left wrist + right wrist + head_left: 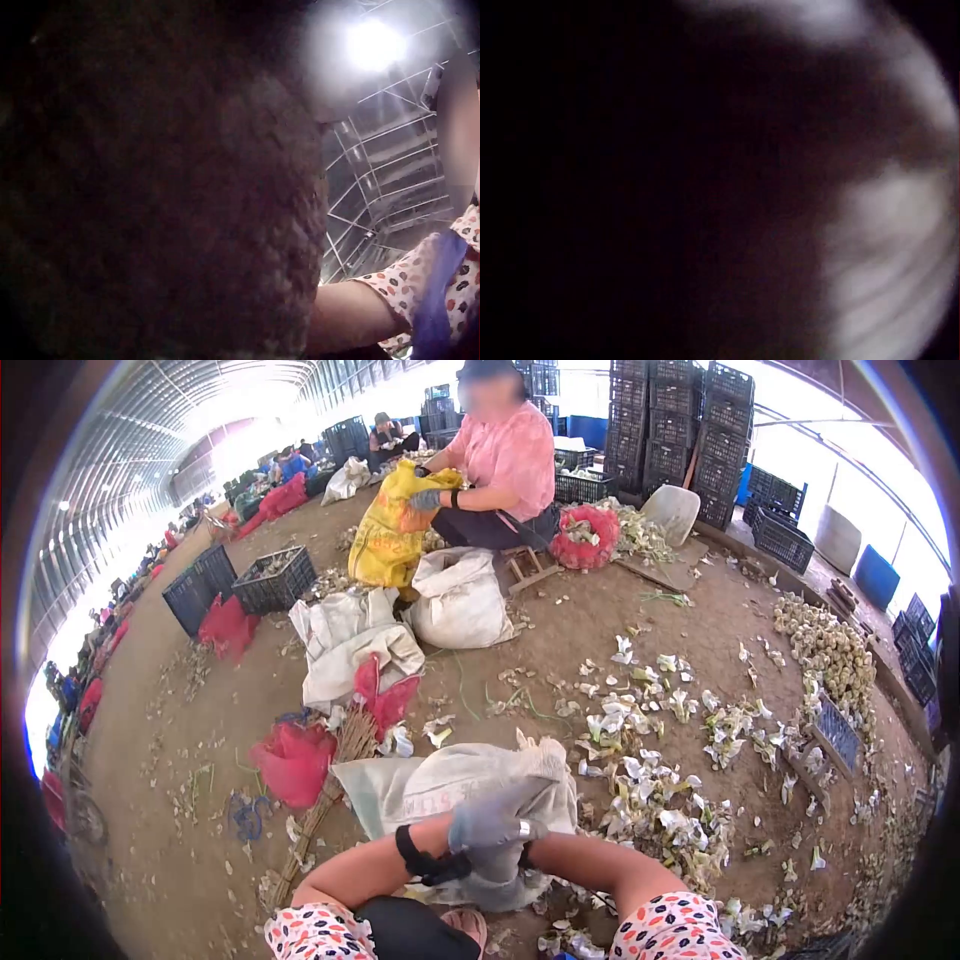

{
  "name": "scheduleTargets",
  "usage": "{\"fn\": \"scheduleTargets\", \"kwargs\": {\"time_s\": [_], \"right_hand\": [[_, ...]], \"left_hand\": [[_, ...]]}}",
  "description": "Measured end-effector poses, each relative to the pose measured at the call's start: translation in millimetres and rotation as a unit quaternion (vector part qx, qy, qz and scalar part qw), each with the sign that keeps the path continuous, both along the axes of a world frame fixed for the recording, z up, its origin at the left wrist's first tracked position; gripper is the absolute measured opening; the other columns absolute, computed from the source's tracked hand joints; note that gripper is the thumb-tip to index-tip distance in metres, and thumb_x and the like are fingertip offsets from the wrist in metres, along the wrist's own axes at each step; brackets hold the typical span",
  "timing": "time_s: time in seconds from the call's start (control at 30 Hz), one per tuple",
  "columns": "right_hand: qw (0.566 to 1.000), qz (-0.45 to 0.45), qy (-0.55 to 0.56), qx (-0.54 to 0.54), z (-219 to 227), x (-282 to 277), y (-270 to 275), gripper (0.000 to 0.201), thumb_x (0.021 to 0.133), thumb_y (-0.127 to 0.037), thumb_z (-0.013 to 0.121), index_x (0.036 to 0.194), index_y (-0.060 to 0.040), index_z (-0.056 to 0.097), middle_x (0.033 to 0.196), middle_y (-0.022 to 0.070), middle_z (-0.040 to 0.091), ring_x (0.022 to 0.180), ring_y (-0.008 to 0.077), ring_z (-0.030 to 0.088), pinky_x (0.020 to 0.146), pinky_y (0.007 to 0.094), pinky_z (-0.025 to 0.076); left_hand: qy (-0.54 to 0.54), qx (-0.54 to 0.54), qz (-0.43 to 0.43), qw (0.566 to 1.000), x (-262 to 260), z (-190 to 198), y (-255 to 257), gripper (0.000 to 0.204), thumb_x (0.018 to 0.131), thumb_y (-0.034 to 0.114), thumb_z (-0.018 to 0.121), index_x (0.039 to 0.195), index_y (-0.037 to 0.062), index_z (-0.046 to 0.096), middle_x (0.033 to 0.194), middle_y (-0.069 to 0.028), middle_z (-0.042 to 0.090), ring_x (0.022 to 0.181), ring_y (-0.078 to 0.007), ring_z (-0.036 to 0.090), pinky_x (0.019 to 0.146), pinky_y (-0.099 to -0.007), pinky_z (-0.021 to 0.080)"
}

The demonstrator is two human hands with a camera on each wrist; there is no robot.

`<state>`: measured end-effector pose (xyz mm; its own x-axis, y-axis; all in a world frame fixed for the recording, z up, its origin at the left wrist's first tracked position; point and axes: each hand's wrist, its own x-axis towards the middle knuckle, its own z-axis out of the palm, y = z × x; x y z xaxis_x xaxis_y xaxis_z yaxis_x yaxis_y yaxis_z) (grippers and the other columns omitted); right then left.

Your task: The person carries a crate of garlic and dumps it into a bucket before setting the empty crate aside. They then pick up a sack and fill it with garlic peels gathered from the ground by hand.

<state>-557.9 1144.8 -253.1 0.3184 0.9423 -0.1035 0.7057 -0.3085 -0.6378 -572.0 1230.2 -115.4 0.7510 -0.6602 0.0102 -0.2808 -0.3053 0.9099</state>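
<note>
A whitish woven sack [440, 780] with faint red print lies in front of the person, bunched up at its right side. The left hand [493, 818], in a grey glove with a black band at the wrist, lies against the sack; how its fingers are bent is unclear. From the right comes the other forearm, crossing behind the left hand, and the right hand is hidden there. Dark, rough material [187, 187] fills most of the left wrist view. The right wrist view is dark and blurred, with a pale patch at right.
Pale peelings [660, 820] litter the ground at right, near a heap of bulbs [825, 645]. Red mesh [297, 762] and a straw broom [325, 800] lie at left. Ahead, a seated person [510, 455] holds a yellow sack [390, 540] beside white sacks [460, 600] and black crates [275, 580].
</note>
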Motion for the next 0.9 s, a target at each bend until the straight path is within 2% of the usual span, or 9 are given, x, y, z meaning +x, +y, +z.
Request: {"fn": "scheduleTargets", "kwargs": {"time_s": [0.17,0.27,0.33,0.4,0.53,0.6,0.7,0.83,0.9], "right_hand": [[0.993,0.019,0.102,0.053,26,15,-36,0.046,0.09,-0.033,0.054,0.132,-0.0167,0.044,0.138,0.008,0.04,0.125,0.0203,0.038,0.107,0.0338,0.027],[0.965,-0.239,0.094,0.047,48,29,-97,0.038,0.085,-0.033,0.061,0.118,-0.0132,0.059,0.12,0.0063,0.059,0.109,0.0197,0.056,0.094,0.0337,0.043],[0.92,-0.328,0.054,0.206,23,39,-125,0.039,0.073,-0.026,0.072,0.109,-0.0133,0.064,0.101,0.0111,0.066,0.089,0.0236,0.063,0.08,0.0341,0.049],[0.916,-0.383,-0.003,0.12,21,31,-159,0.048,0.066,-0.018,0.075,0.11,-0.0085,0.061,0.101,0.0166,0.063,0.089,0.029,0.062,0.079,0.0358,0.051],[0.833,-0.438,0.267,0.207,-5,25,-179,0.04,0.08,-0.033,0.068,0.107,-0.0042,0.06,0.097,0.0097,0.064,0.087,0.0194,0.058,0.079,0.0321,0.047],[0.762,-0.479,0.351,0.257,-11,14,-200,0.044,0.08,-0.037,0.068,0.107,-0.0036,0.061,0.095,0.0069,0.064,0.084,0.0178,0.057,0.077,0.0304,0.047],[0.766,-0.595,0.219,0.106,-30,16,-237,0.059,0.071,-0.047,0.074,0.105,-0.0003,0.061,0.098,0.0116,0.065,0.085,0.0194,0.061,0.073,0.0326,0.049],[0.778,-0.525,0.342,0.054,-45,-6,-226,0.112,0.062,-0.057,0.077,0.141,-0.0011,0.02,0.133,0.0214,0.042,0.118,0.0324,0.046,0.1,0.0376,0.037],[0.78,-0.435,0.449,0.001,-41,-10,-205,0.077,0.071,-0.047,0.074,0.128,-0.0029,0.046,0.114,0.015,0.059,0.1,0.0258,0.058,0.086,0.0349,0.048]], "left_hand": [[0.077,-0.064,0.141,0.985,5,28,44,0.073,0.074,0.003,0.062,0.138,-0.0036,0.029,0.139,-0.017,0.038,0.13,-0.0206,0.034,0.108,-0.0296,0.024],[0.122,-0.205,0.253,0.938,-2,17,62,0.07,0.072,0.002,0.061,0.136,-0.0032,0.034,0.136,-0.0163,0.043,0.125,-0.0222,0.041,0.105,-0.0314,0.031],[0.061,-0.133,0.25,0.957,-4,27,63,0.06,0.077,0.005,0.055,0.133,-0.0038,0.038,0.13,-0.0158,0.047,0.115,-0.0214,0.048,0.099,-0.0331,0.037],[0.136,-0.134,0.247,0.95,-3,23,62,0.057,0.081,0.007,0.049,0.135,-0.0048,0.034,0.131,-0.0154,0.045,0.12,-0.0224,0.044,0.097,-0.0309,0.039],[0.022,-0.051,0.175,0.983,8,25,41,0.075,0.07,0.015,0.057,0.137,-0.0068,0.031,0.131,-0.0183,0.046,0.121,-0.0256,0.043,0.102,-0.0317,0.033],[0.195,-0.164,0.221,0.941,4,30,36,0.074,0.07,0.012,0.057,0.137,-0.0058,0.032,0.129,-0.0189,0.047,0.115,-0.0231,0.048,0.097,-0.031,0.038],[0.226,-0.108,0.246,0.937,8,24,47,0.071,0.072,0.011,0.057,0.137,-0.0053,0.032,0.129,-0.0177,0.046,0.112,-0.0219,0.05,0.094,-0.0295,0.041],[0.081,-0.142,0.217,0.962,16,5,45,0.065,0.08,0.01,0.055,0.138,-0.0026,0.031,0.129,-0.0144,0.046,0.108,-0.0184,0.052,0.088,-0.0262,0.044],[0.086,-0.136,0.239,0.958,16,-10,56,0.064,0.081,0.009,0.054,0.14,-0.002,0.03,0.13,-0.0138,0.046,0.108,-0.0182,0.052,0.088,-0.026,0.045]]}}
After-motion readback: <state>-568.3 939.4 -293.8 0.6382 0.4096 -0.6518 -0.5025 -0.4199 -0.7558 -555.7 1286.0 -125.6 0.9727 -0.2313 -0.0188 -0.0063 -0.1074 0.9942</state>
